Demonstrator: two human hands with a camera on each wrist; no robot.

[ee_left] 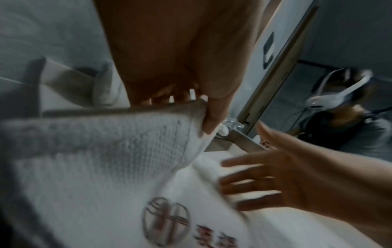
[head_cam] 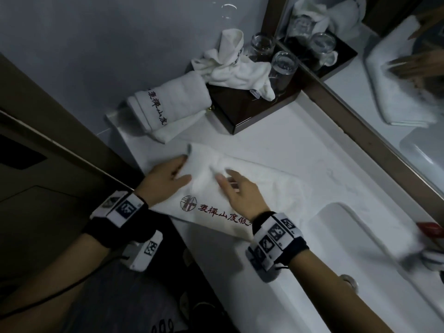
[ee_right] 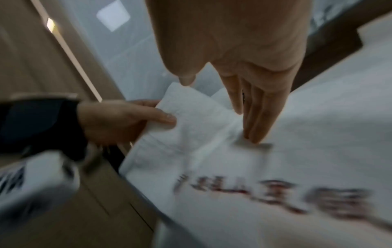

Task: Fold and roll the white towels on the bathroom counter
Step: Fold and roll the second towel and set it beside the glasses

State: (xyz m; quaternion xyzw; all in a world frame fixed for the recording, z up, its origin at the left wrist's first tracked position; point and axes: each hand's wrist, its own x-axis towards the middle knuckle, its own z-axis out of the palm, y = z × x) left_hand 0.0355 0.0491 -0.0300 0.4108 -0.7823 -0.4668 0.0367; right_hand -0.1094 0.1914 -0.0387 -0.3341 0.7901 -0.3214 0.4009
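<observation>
**Towel edge lifted over a flat, lettered towel**

Worktop [head_cam: 276, 140], white, carries everything, with a sink basin [head_cam: 360, 236] sunk into it beyond the right hand's wrist. Flat towel [head_cam: 252, 186], white with red lettering, lies spread on the worktop under both hands, its lettered end nearest the wrists. Wooden tray [head_cam: 240, 109], dark, stands well beyond the fingertips, bearing a crumpled towel [head_cam: 235, 68] and two upturned glasses [head_cam: 282, 66]. Folded towel [head_cam: 168, 104], lettered, lies just beside the tray, ahead of the left hand. Left hand [head_cam: 168, 179] pinches the flat towel's near corner between thumb and curled fingers, raising that edge off the rest of the cloth, as the left wrist view shows. Right hand [head_cam: 237, 191] lies flat, fingers [ee_right: 252, 117] straight and close together, their tips pressing the towel's middle just beside the raised flap; it grasps nothing.
</observation>
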